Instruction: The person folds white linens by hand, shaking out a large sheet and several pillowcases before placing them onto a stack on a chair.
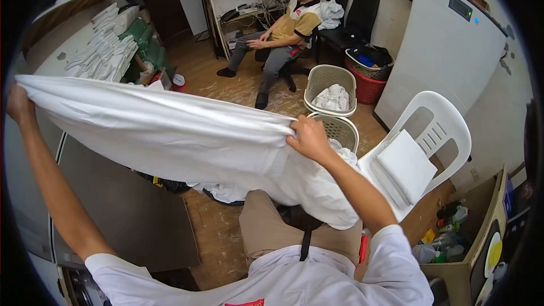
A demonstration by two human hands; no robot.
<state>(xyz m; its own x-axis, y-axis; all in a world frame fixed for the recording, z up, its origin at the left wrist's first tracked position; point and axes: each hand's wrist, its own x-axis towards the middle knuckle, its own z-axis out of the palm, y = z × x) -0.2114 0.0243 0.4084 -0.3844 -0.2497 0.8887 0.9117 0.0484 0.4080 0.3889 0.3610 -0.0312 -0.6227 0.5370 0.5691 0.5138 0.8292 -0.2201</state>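
A large white sheet (164, 124) is stretched between my two hands, its top edge pulled nearly straight. My left hand (20, 102) grips one corner at the far left, with the arm fully extended. Closer to the middle, my right hand (310, 137) is closed on the same edge, fingers wrapped round the fabric. The cloth sags below that edge, and its lower part falls over my lap beside my right forearm. More white fabric (224, 191) lies low behind the sheet, partly hidden by it.
A white plastic chair (462, 130) on the right bears folded white cloths (405, 167). Laundry baskets (309, 88) stand ahead, one holding white cloth. A seated person (283, 28) is farther back. Folded white linens (105, 51) are piled at left; a dark flat surface (124, 209) lies lower left.
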